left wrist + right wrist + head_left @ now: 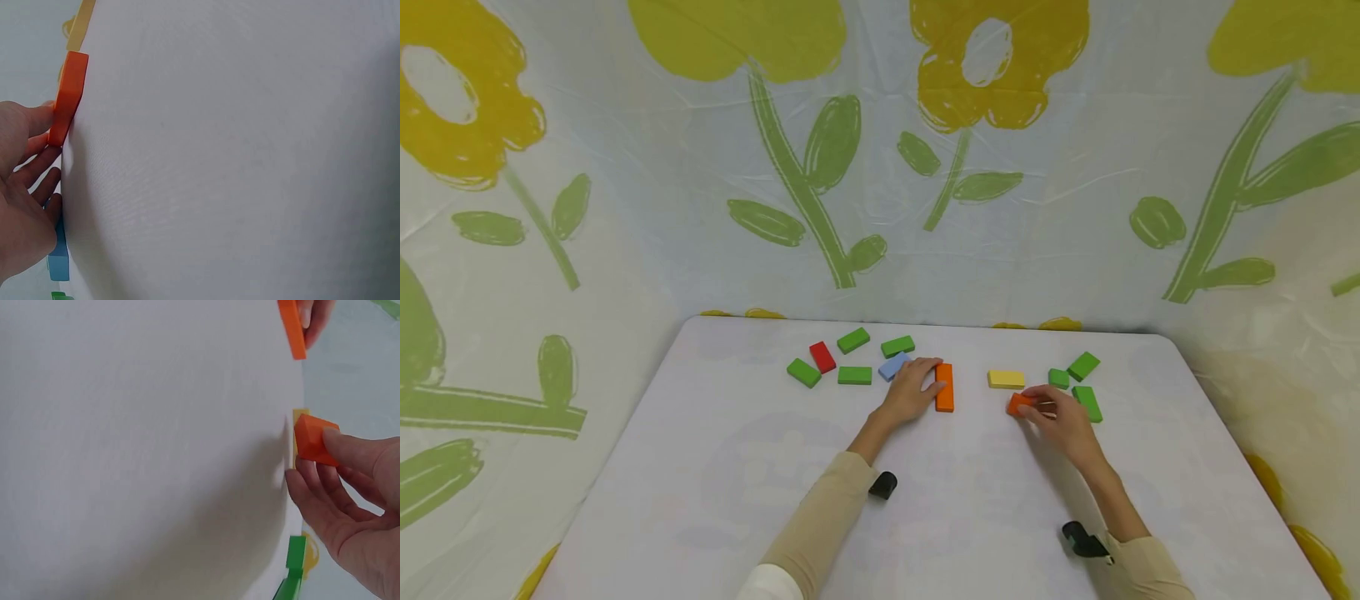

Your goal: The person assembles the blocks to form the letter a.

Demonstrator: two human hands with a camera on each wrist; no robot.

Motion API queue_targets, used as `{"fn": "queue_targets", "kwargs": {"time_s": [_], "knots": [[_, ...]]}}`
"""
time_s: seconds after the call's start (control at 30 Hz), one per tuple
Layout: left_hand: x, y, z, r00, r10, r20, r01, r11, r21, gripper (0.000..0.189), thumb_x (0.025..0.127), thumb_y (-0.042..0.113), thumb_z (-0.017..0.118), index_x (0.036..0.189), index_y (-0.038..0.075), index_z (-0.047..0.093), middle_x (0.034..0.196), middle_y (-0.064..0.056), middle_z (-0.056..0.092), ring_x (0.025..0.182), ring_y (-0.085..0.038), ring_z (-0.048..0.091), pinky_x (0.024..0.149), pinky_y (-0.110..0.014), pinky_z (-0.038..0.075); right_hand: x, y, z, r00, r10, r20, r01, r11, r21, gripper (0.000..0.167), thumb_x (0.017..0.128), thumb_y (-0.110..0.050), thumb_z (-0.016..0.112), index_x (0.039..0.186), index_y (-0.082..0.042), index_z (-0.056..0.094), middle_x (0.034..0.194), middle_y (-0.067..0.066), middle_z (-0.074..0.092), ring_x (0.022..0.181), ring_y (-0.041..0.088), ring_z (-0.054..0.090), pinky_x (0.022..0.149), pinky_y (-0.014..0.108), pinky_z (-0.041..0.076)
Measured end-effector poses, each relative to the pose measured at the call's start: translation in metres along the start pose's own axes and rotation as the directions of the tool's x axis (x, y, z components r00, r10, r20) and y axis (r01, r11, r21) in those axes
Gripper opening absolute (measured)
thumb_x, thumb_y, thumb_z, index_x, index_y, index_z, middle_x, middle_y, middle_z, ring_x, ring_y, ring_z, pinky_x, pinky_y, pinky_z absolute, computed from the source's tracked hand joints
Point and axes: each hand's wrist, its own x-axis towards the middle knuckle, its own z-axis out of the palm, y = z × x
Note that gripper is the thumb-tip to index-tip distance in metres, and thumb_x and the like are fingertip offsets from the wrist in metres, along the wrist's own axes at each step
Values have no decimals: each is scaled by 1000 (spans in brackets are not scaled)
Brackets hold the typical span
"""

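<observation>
Head view: left hand (907,397) pinches a long orange block (945,389), lying square to the worktop's (985,483) far edge, apparently to steady it. Right hand (1063,422) pinches the second orange block (1016,406), likely for fine control, nearer the far right corner.

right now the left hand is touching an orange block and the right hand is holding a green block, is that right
Green is wrong: the right wrist view shows the right hand holding an orange block. The left hand is touching the other orange block, as you say.
</observation>
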Motion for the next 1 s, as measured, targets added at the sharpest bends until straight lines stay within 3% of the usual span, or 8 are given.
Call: {"fn": "queue_targets", "kwargs": {"time_s": [0.2,0.4,0.6,1.0], "knots": [[1,1,0,1000,5,6,-5,1000,0,47,106,24,59,150,10,51,152,-9,51,134,-28,47,115,-42,37,1,-7,5,998,-17,61,12,997,79,28,98,-13,72,121,2,70,115,18,72,105,37,69,88,24,54],[2,0,0,1000,11,6,-11,1000,-4,47,106,23,59,150,9,51,151,-9,52,134,-29,47,115,-42,37,2,-19,18,992,-22,121,5,991,133,31,99,-18,71,124,0,70,120,16,71,107,35,68,91,32,55],[2,-1,-1,1000,10,7,-10,1000,-7,47,106,23,59,150,9,51,151,-10,52,134,-29,47,115,-42,37,5,-28,33,980,-17,199,-16,986,165,31,99,-19,71,124,-2,71,120,13,72,106,30,68,89,26,53],[1,-1,-1,1000,11,9,-11,1000,1,47,106,24,59,150,9,51,152,-10,51,134,-29,47,116,-43,37,8,-44,52,962,-17,274,-38,980,195,26,98,-13,71,120,2,72,113,13,73,96,25,68,77,26,55]]}}
